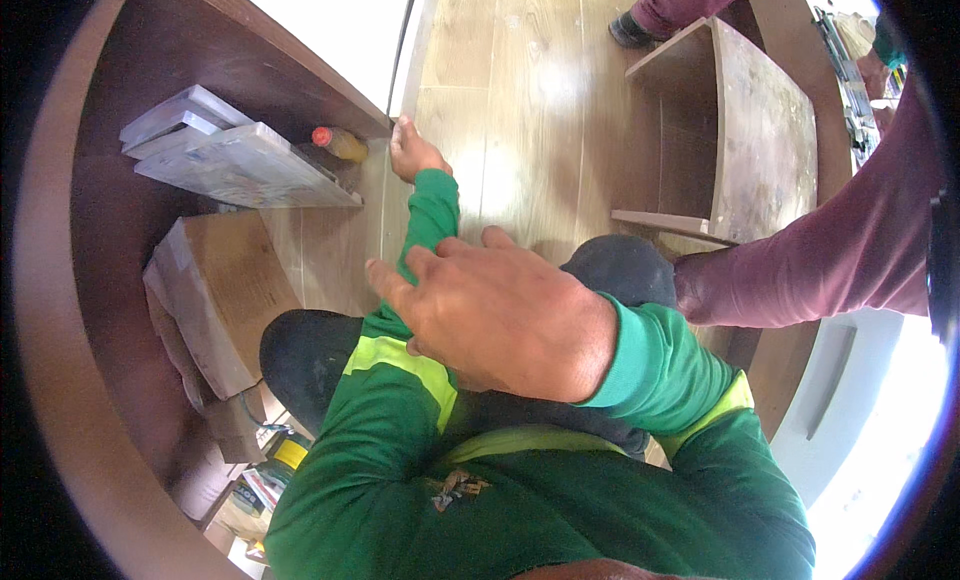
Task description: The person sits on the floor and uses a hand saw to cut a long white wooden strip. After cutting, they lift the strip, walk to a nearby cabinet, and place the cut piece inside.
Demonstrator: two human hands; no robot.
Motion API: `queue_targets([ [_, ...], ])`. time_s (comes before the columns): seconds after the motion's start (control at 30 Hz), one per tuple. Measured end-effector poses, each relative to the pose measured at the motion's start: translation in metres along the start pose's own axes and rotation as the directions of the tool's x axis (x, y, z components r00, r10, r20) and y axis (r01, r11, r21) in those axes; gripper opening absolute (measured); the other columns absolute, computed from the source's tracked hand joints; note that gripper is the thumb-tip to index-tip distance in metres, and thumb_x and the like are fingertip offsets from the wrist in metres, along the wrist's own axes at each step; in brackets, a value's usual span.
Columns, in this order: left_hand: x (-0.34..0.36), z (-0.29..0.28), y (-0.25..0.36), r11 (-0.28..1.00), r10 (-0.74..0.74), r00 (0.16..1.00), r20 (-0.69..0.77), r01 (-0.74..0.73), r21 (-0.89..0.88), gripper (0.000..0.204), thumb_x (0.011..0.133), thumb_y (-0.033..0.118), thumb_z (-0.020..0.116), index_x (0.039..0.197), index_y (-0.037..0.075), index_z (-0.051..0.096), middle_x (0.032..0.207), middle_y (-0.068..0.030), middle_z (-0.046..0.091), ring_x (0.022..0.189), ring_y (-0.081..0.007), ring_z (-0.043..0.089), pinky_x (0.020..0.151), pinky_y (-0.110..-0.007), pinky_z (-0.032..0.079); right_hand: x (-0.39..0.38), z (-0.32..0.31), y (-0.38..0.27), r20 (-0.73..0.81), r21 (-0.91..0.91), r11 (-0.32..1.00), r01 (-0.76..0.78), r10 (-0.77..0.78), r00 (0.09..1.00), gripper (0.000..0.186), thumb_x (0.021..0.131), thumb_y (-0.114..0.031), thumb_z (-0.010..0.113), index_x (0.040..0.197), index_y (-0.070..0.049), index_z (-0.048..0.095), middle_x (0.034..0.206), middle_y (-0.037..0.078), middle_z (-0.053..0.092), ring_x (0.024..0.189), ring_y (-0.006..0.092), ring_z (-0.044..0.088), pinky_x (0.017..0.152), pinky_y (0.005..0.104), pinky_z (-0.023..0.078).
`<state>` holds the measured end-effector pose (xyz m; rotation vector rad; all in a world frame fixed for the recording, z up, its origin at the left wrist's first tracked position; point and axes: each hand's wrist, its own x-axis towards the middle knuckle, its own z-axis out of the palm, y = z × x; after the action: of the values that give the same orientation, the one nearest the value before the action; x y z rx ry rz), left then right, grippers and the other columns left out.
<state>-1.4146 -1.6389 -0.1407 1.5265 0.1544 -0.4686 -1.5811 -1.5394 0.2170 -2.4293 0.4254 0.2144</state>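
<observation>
My left arm, in a green sleeve, stretches forward. My left hand (418,154) is at the front corner of a brown wooden cabinet (270,55), beside the lower end of a white panel (335,25). Its fingers look curled together; what they hold, if anything, is hidden. My right hand (505,320) crosses over my left forearm, back upward, fingers apart and nothing in them. Inside the cabinet, near my left hand, lies a bottle (345,144) with an orange-red cap and yellowish contents. Next to it lean several flat pale, wrapped-looking panels (235,165).
A cardboard box (225,300) stands in the cabinet at left, above assorted items and a yellow roll (291,452). At right are an open wooden box-like unit (765,130), another person's maroon-trousered leg (810,255) and hand (873,78). Wood-plank floor (530,110) lies between.
</observation>
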Motion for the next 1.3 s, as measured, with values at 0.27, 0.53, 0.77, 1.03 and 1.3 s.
queue_targets([
  [0.27,0.000,0.002,-0.008,0.991,0.077,0.993,0.086,-0.085,0.100,0.045,0.106,0.031,0.066,0.131,-0.007,0.068,0.137,-0.0177,0.066,0.122,-0.0298,0.067,0.102,-0.041,0.055,0.015,0.016,-0.004,-0.090,-0.037,0.995,0.094,-0.097,0.991,0.044,0.089,-0.015,0.068,0.129,0.003,0.064,0.101,0.014,0.071,0.096,0.0316,0.073,0.081,0.0456,0.056],
  [0.53,0.025,-0.010,-0.039,0.986,0.131,0.978,0.160,-0.145,0.080,0.036,0.104,0.012,0.062,0.131,-0.011,0.062,0.129,-0.0158,0.061,0.113,-0.0265,0.065,0.099,-0.036,0.052,0.010,0.019,-0.016,-0.297,-0.068,0.992,0.106,-0.122,0.947,0.034,0.086,-0.011,0.066,0.117,0.003,0.070,0.089,0.012,0.071,0.089,0.0278,0.073,0.078,0.0439,0.057],
  [0.77,0.047,-0.014,-0.050,0.993,0.030,0.983,0.180,-0.009,-0.116,0.038,0.098,0.002,0.058,0.135,-0.008,0.058,0.128,-0.0139,0.061,0.111,-0.0242,0.062,0.097,-0.035,0.051,0.011,0.045,-0.020,-0.330,-0.137,0.988,0.067,-0.110,0.938,0.032,0.088,-0.013,0.065,0.116,0.000,0.071,0.085,0.008,0.070,0.083,0.0254,0.071,0.075,0.0415,0.053],
  [1.03,-0.010,-0.008,-0.017,0.952,-0.141,0.949,0.283,0.208,-0.223,0.075,0.101,0.015,0.065,0.163,-0.004,0.028,0.155,-0.0193,0.046,0.129,-0.0277,0.057,0.113,-0.038,0.045,0.002,0.032,-0.022,-0.326,-0.064,0.994,0.092,-0.108,0.939,0.030,0.089,-0.013,0.064,0.116,-0.001,0.070,0.087,0.008,0.071,0.086,0.0257,0.072,0.079,0.0424,0.055],
  [1.3,0.065,0.000,-0.019,-0.179,-0.205,0.731,0.651,0.626,-0.759,0.109,0.097,0.044,0.076,0.160,-0.015,0.011,0.166,-0.0300,0.031,0.151,-0.0422,0.040,0.126,-0.049,0.039,-0.003,0.016,-0.022,-0.014,-0.057,0.998,0.010,-0.011,1.000,0.047,0.092,-0.017,0.067,0.135,0.000,0.062,0.109,0.012,0.071,0.104,0.0285,0.072,0.087,0.0438,0.057],
])
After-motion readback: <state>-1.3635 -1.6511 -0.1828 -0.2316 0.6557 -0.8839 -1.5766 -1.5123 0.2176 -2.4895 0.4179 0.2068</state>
